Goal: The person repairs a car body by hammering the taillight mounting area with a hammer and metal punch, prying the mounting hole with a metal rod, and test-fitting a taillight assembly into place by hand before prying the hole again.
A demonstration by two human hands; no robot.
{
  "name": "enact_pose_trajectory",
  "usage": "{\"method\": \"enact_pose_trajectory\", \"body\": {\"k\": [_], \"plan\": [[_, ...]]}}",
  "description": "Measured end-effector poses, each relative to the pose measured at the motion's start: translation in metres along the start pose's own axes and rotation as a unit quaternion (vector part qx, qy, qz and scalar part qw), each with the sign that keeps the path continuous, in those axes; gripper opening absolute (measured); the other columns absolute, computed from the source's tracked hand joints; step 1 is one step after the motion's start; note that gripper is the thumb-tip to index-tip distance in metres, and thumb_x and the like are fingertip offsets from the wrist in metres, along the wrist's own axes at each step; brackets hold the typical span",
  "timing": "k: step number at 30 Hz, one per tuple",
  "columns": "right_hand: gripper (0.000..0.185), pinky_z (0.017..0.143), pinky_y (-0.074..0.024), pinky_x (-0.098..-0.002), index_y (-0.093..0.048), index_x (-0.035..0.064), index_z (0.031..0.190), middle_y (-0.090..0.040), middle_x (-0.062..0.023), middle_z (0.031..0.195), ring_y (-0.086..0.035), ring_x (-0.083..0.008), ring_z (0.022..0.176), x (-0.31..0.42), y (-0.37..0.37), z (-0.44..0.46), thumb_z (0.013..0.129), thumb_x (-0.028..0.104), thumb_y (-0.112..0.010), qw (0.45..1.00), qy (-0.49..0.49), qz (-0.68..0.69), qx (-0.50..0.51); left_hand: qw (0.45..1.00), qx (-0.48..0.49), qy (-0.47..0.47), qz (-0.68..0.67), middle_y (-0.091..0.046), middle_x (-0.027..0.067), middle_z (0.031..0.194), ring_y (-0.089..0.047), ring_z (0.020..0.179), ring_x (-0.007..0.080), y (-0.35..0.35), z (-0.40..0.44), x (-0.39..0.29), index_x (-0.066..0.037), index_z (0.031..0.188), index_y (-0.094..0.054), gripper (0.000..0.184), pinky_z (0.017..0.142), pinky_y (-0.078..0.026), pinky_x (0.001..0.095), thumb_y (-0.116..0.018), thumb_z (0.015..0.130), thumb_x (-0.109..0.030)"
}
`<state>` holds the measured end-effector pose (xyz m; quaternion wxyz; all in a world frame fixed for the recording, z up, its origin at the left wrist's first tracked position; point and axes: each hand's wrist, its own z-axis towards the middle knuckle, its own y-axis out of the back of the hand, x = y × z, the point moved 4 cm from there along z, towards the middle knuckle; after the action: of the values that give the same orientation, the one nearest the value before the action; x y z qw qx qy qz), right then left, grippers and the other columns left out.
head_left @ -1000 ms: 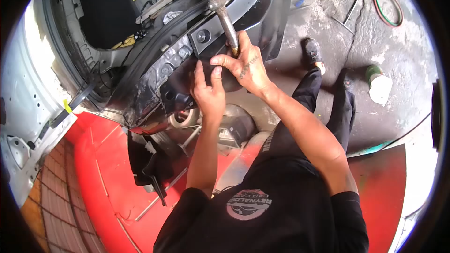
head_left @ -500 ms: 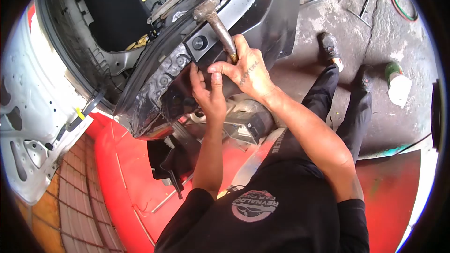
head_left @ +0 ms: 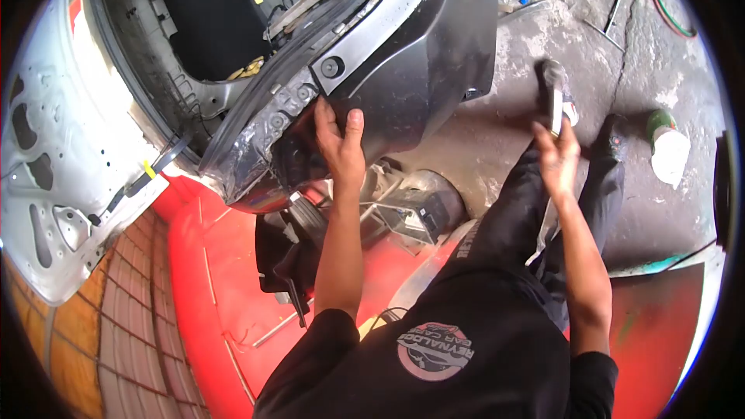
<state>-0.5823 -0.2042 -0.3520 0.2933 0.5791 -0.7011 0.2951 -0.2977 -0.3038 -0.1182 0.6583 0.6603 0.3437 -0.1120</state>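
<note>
My left hand is at the edge of the black bumper, on the car's rear corner. Its fingertips touch the panel by the seam, thumb raised and apart from the fingers. A round black plug sits in the silver body panel just above. Away to the right, over my legs, my right hand is closed around the handle of a hammer, head pointing away from me. The hand is slightly blurred. A thin metal strip shows below my right wrist.
The open car body is at the upper left, with a silver door panel beside it. Loose dark parts lie on the red surface below. A can with white covering and a hose are on the floor.
My right hand has swung the hammer away from the bumper, to the right and down over my legs. My left hand stays at the panel edge. The view has shifted slightly.
</note>
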Motion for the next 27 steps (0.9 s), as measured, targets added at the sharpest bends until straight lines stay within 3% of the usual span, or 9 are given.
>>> {"method": "enact_pose_trajectory", "body": {"k": [1, 3, 8, 11, 12, 20, 21, 24, 27], "plan": [[0.014, 0.053, -0.0378, -0.0274, -0.057, 0.0033, 0.099, -0.05, 0.0043, 0.069, -0.042, -0.0061, 0.061, -0.016, 0.024, -0.002, 0.095, 0.013, -0.066, 0.999, 0.015, -0.035, -0.034, 1.0, 0.001, -0.008, 0.008, -0.057, 0.0179, 0.134, -0.054, 0.121, 0.0229, -0.002, 0.004, 0.0, 0.011, 0.145, -0.039, 0.067, 0.106, -0.039, 0.0342, -0.063, 0.102, -0.034], [0.013, 0.054, -0.0407, -0.0291, -0.057, 0.0025, 0.1, -0.051, 0.0016, 0.069, -0.045, -0.0084, 0.061, -0.092, 0.062, -0.012, 0.093, 0.011, -0.063, 0.995, -0.089, 0.011, -0.039, 0.999, 0.005, -0.013, 0.032, -0.057, 0.0168, 0.133, -0.054, 0.12, 0.0227, -0.002, 0.004, -0.001, 0.01, 0.143, -0.042, 0.067, 0.105, -0.039, 0.0343, -0.061, 0.102, -0.04], [0.027, 0.054, -0.0478, -0.0392, -0.057, -0.0011, 0.104, -0.06, -0.0127, 0.069, -0.06, -0.0231, 0.056, -0.213, 0.111, -0.051, 0.088, 0.021, -0.057, 0.962, -0.213, -0.16, -0.057, 0.998, 0.011, -0.009, 0.062, -0.059, 0.0126, 0.123, -0.055, 0.11, 0.0191, -0.007, 0.001, -0.015, 0.009, 0.141, -0.043, 0.067, 0.097, -0.042, 0.0316, -0.062, 0.102, -0.043], [0.024, 0.055, -0.0479, -0.0396, -0.056, -0.0011, 0.103, -0.059, -0.0125, 0.069, -0.06, -0.0226, 0.057, -0.212, 0.098, -0.041, 0.089, 0.019, -0.057, 0.972, -0.201, -0.119, -0.011, 0.998, 0.004, -0.019, 0.068, -0.059, 0.0117, 0.122, -0.054, 0.11, 0.0193, -0.01, 0.002, -0.014, 0.008, 0.139, -0.044, 0.068, 0.097, -0.041, 0.0319, -0.06, 0.102, -0.046], [0.024, 0.049, -0.0442, -0.0364, -0.058, -0.0012, 0.102, -0.056, -0.0092, 0.064, -0.056, -0.0189, 0.051, -0.21, 0.092, -0.039, 0.089, 0.019, -0.058, 0.985, -0.126, -0.117, -0.019, 0.998, 0.001, -0.025, 0.065, -0.058, 0.0116, 0.122, -0.054, 0.112, 0.0198, -0.011, 0.002, -0.012, 0.008, 0.138, -0.046, 0.068, 0.099, -0.04, 0.0325, -0.059, 0.102, -0.049], [0.021, 0.041, -0.0388, -0.0336, -0.058, 0.0023, 0.097, -0.054, -0.0055, 0.061, -0.051, -0.017, 0.045, -0.258, 0.08, -0.037, 0.087, 0.02, -0.061, 0.97, -0.236, -0.052, 0.034, 0.996, -0.022, -0.015, 0.082, -0.056, 0.0163, 0.132, -0.053, 0.119, 0.0225, -0.008, -0.003, -0.006, 0.012, 0.147, -0.037, 0.08, 0.105, -0.039, 0.034, -0.061, 0.101, -0.049], [0.031, 0.05, -0.0456, -0.0355, -0.064, -0.0033, 0.103, -0.059, -0.009, 0.065, -0.057, -0.0195, 0.052, -0.236, 0.082, -0.032, 0.082, 0.02, -0.06, 0.953, -0.294, -0.058, 0.047, 0.996, -0.026, -0.013, 0.081, -0.056, 0.017, 0.134, -0.053, 0.119, 0.0228, -0.007, -0.003, -0.005, 0.012, 0.148, -0.035, 0.082, 0.105, -0.039, 0.0344, -0.061, 0.101, -0.049], [0.026, 0.044, -0.0406, -0.0311, -0.062, 0.0004, 0.103, -0.057, -0.0054, 0.063, -0.052, -0.0148, 0.047, -0.23, 0.081, -0.03, 0.086, 0.019, -0.058, 0.943, -0.332, -0.009, 0.029, 0.994, -0.056, -0.05, 0.082, -0.061, 0.0103, 0.122, -0.055, 0.099, 0.0145, -0.011, -0.002, -0.007, 0.007, 0.144, -0.043, 0.067, 0.087, -0.043, 0.0288, -0.064, 0.101, -0.04], [0.019, 0.041, -0.0368, -0.0294, -0.058, 0.0031, 0.1, -0.053, -0.0028, 0.062, -0.048, -0.0127, 0.046, -0.236, 0.074, -0.027, 0.087, 0.017, -0.057, 0.953, -0.302, 0.025, 0.022, 0.995, -0.05, -0.04, 0.082, -0.061, 0.0114, 0.12, -0.055, 0.098, 0.0137, -0.006, -0.002, -0.003, 0.008, 0.144, -0.042, 0.069, 0.084, -0.043, 0.0272, -0.065, 0.1, -0.04]]}}
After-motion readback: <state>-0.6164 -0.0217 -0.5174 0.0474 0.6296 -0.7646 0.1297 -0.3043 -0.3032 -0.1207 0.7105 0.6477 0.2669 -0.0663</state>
